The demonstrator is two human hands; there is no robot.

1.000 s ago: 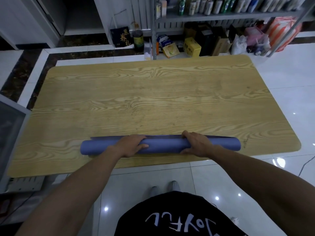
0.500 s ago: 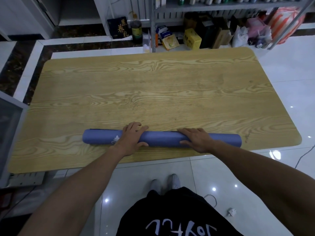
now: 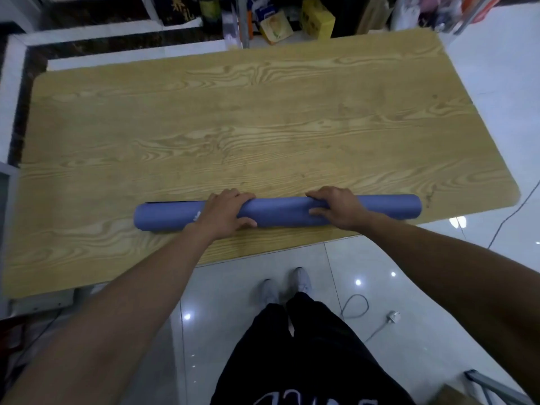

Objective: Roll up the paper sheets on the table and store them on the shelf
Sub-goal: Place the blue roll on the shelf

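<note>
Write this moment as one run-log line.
roll: lies on table near front edge | left hand: grips roll | right hand: grips roll | stored: not yet

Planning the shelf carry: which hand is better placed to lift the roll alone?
Left, marginally. The left hand and right hand both wrap the roll, but the left sits slightly nearer its middle, so balance is likely better.

bare forearms [image 3: 122, 311], black top with white lettering [image 3: 309, 400], black trousers [image 3: 306, 340], pale grey shoes [image 3: 285, 285]
</note>
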